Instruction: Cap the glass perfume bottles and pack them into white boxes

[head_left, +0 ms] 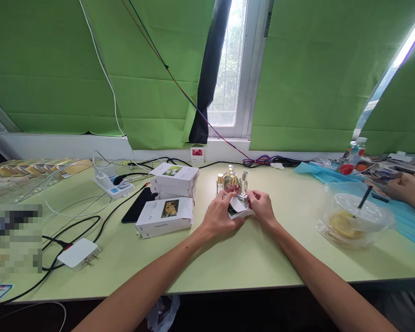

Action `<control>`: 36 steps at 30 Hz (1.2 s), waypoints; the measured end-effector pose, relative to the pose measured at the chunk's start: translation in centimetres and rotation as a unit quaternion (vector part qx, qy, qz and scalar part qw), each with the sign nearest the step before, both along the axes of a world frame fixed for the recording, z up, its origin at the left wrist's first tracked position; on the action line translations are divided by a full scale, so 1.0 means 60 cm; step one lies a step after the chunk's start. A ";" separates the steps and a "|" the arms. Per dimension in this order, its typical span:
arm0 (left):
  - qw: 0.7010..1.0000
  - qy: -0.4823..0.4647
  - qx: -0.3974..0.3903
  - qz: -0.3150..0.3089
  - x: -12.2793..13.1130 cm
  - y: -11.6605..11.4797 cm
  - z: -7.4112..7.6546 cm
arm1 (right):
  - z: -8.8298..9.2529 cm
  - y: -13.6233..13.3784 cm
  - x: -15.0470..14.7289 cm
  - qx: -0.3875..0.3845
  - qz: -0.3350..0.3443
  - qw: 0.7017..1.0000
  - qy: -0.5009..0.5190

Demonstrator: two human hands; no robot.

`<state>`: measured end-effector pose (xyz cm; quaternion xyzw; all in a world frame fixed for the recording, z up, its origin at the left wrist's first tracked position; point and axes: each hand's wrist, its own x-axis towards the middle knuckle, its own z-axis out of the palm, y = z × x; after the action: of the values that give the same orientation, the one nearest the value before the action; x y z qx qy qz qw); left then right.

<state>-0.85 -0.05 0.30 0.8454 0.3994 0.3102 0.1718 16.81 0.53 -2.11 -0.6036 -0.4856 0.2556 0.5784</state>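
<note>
My left hand [218, 216] and my right hand [261, 208] meet at the middle of the pale green table [249, 258]. Both are closed on a small white box [238, 206] with its flap open. A small bottle with a silvery cap [242, 199] shows between my fingers at the box's mouth. Just behind my hands stand several small perfume bottles [232, 181] with gold and silver caps. To the left lies a white box with a yellow flower picture [165, 216], and behind it a stack of similar white boxes [174, 180].
A black phone [135, 206], a white power strip [111, 185], a white charger [79, 252] and cables lie at left. A plastic cup with a black straw [354, 220] sits at right on blue plastic. Another person's hand [408, 190] rests at far right.
</note>
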 end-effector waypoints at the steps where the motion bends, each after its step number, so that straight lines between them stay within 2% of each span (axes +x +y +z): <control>1: 1.000 0.000 0.001 0.000 0.000 0.000 0.000 | 0.000 0.000 0.000 0.000 0.001 1.000 0.000; 21: 1.000 -0.001 0.009 0.020 0.003 0.000 -0.003 | -0.002 -0.001 -0.001 -0.009 -0.002 1.000 -0.007; 36: 1.000 0.000 0.003 0.010 0.001 0.001 -0.002 | -0.006 0.003 0.002 -0.005 0.016 1.000 -0.003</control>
<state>-0.80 0.00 0.16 0.8421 0.4064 0.3132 0.1663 16.92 0.72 -2.50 -0.5994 -0.4954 0.2654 0.5700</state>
